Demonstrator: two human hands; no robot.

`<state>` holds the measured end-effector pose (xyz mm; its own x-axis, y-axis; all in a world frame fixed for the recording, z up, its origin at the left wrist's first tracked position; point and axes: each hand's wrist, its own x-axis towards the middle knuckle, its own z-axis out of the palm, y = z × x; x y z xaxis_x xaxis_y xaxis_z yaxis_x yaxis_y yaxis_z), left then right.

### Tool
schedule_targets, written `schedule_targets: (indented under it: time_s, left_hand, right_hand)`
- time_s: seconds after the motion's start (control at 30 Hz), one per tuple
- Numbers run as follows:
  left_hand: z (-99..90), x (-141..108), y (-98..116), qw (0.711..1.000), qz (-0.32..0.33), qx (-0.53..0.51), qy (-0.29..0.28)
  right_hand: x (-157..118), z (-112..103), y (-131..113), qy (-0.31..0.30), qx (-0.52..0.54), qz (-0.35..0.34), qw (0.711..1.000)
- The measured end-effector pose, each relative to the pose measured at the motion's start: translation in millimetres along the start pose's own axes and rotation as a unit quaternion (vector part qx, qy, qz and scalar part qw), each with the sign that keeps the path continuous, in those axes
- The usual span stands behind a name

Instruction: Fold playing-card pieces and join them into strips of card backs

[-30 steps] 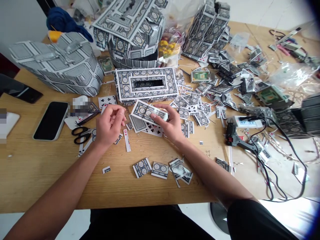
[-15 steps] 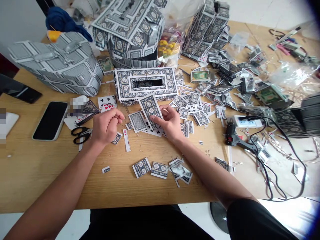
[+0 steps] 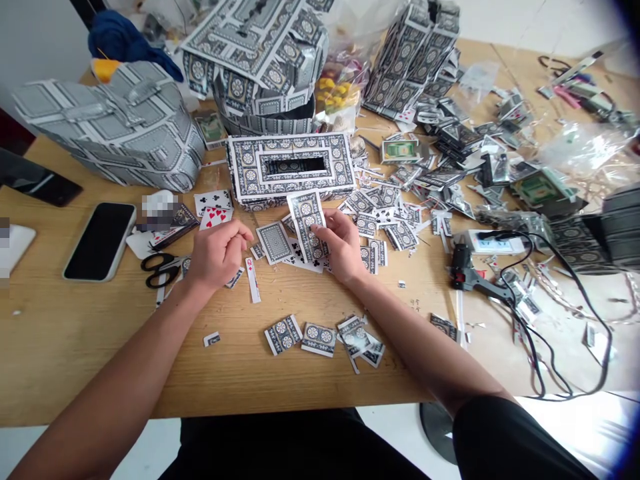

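Observation:
My right hand pinches a patterned playing card between thumb and fingers, the card standing almost upright. To the left, my left hand is curled closed above the table; whether anything is between its fingertips is hidden. A grey-backed card lies between the hands, and a cut red-queen strip lies just right of my left hand. Directly behind the held card stands a box made of cards with a rectangular slot. Folded card pieces lie near the table's front.
Black scissors and a phone lie at the left. Woven card baskets stand behind. At the right are a glue gun with looping black cable, and piles of folded cards.
The card in my right hand has turned more upright and shifted slightly right. My left hand has moved a little right and down, still curled.

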<state>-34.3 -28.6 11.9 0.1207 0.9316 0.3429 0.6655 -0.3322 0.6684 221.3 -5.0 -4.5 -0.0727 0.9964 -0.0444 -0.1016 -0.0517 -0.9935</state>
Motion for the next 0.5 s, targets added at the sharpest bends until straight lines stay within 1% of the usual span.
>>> schedule_targets:
  time_s: [0.1, 0.17, 0.33, 0.43, 0.5]
  left_hand:
    - [0.6, 0.0, 1.3, 1.000, -0.002, 0.012, -0.006]
    - [1.2, -0.3, 2.5, 1.000, 0.008, 0.021, -0.005]
    - [4.7, -3.8, 4.9, 0.995, 0.087, 0.046, -0.016]
    - [5.2, -5.9, 11.3, 0.988, 0.134, 0.053, -0.048]
    - [2.6, -5.9, 22.7, 0.979, 0.165, 0.067, -0.096]
  right_hand:
    - [-0.4, 0.8, -1.1, 0.014, -0.015, 0.002, 1.000]
    - [-0.6, 1.1, -1.9, 0.019, -0.019, 0.000, 1.000]
    - [-0.6, 2.0, -3.1, 0.019, 0.014, -0.006, 1.000]
    - [-0.4, 2.9, -2.7, 0.018, 0.031, 0.002, 0.999]
    - [0.2, 3.1, -1.7, 0.014, 0.043, 0.003, 0.999]
